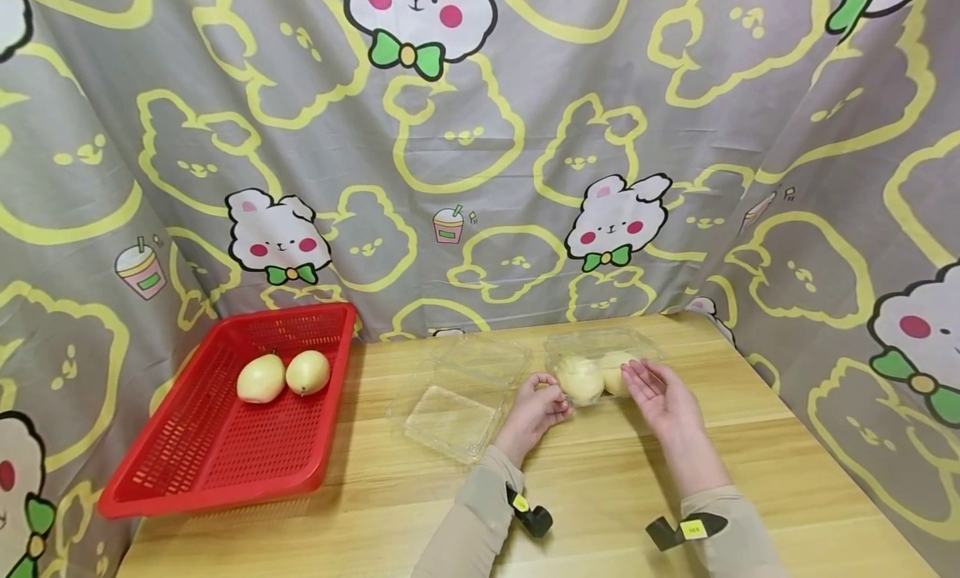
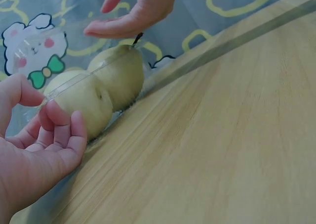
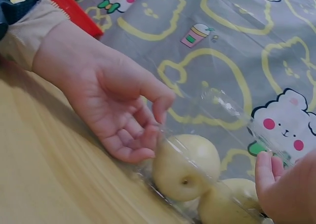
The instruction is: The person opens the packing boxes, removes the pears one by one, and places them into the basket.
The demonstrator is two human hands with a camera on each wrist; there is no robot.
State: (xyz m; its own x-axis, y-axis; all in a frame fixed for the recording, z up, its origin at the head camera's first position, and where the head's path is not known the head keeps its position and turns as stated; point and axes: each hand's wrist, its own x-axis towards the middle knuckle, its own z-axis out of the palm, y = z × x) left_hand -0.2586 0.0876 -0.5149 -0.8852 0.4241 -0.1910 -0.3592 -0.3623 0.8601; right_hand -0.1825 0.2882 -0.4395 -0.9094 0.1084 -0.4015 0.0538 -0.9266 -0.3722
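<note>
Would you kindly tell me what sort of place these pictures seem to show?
Probably a small, curtained-off work corner: a wood-grain tabletop closed in by a cartoon-print curtain, with clear plastic containers and a red plastic basket holding two pears set out on it.

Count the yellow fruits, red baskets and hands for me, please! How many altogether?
Pale yellow round fruits: 4
Red rectangular plastic basket: 1
Bare hands: 2
Total: 7
</note>
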